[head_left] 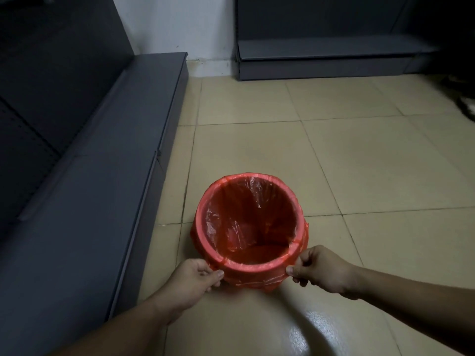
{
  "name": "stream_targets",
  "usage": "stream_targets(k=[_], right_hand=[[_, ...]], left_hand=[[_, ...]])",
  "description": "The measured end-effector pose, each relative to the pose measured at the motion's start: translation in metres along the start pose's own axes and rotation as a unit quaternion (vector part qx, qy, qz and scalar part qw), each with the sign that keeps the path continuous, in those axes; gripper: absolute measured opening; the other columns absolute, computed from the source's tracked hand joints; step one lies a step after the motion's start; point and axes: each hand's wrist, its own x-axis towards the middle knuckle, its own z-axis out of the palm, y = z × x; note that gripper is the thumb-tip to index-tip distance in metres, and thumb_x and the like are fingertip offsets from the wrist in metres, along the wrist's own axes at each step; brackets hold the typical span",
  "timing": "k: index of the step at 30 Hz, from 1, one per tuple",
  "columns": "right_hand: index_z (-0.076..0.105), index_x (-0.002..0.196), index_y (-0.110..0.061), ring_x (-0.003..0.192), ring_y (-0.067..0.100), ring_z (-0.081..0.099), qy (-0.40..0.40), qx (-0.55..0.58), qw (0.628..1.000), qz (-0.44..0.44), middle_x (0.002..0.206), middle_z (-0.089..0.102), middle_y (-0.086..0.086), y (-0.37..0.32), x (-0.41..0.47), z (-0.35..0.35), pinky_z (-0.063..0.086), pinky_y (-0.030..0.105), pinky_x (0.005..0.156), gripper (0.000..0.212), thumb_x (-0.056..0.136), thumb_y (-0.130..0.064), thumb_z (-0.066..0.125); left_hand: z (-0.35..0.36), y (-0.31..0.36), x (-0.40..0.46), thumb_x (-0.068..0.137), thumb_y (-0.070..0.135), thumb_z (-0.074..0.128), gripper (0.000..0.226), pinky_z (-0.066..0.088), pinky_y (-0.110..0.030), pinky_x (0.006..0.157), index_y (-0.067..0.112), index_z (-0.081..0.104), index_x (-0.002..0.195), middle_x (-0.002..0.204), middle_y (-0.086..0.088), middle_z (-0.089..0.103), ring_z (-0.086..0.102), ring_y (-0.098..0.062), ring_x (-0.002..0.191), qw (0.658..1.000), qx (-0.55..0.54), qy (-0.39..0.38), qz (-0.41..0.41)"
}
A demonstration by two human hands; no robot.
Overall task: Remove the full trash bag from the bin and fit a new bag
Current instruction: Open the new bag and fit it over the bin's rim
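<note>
Bin (210,242) and its red bag (246,227) sit on the floor (359,163) at the lower centre of the head view, with the person's two hands meeting the rim at its near side. The left hand (192,276) is at about 7 o'clock on the rim, thumb and fingers (218,273) pressed together on a fold of the bag's overhang. The right hand (318,268) is at about 5 o'clock, thumb and forefinger pinching the plastic edge, the other fingers curled in. Between the hands the bag is folded over the rim and hangs in creases down the outside wall. All round the rim the film is turned outward; inside, it lines the wall in glossy wrinkles, and the bag looks empty. The bin is round and red, upright on beige tiles. At 9 o'clock, near the bin, runs a low grey shelf base (84,188). At 12 to 1 o'clock, well apart, stands another grey shelf unit (334,55) against a white wall (180,21). A dark, unclear object lies at the frame's edge at 2 o'clock.
</note>
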Motion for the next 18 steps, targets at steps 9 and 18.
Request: stream_targets(k=[9, 18], right_hand=[[0.069, 0.064, -0.016, 0.064, 0.010, 0.064, -0.031, -0.037, 0.999, -0.004, 0.062, 0.067, -0.004, -0.002, 0.002, -0.005, 0.048, 0.017, 0.057, 0.023, 0.085, -0.024, 0.076], [0.073, 0.084, 0.002, 0.064, 0.014, 0.061, 0.051, 0.042, 0.997, 0.045, 0.079, 0.073, 0.012, -0.021, 0.009, -0.064, 0.043, 0.026, 0.057, 0.055, 0.078, -0.052, 0.072]], left_hand=[[-0.003, -0.003, 0.004, 0.083, 0.018, 0.080, 0.017, 0.043, -0.021, 0.056, 0.010, 0.068, 0.073, 0.064, -0.001, 0.072, 0.056, -0.006, 0.053, 1.000, 0.029, -0.003, -0.006], [-0.060, 0.030, 0.016, 0.095, 0.022, 0.063, 0.021, 0.038, -0.026, 0.048, 0.006, 0.067, 0.110, 0.075, -0.005, 0.061, 0.047, -0.012, 0.052, 0.976, -0.187, 0.101, -0.055]])
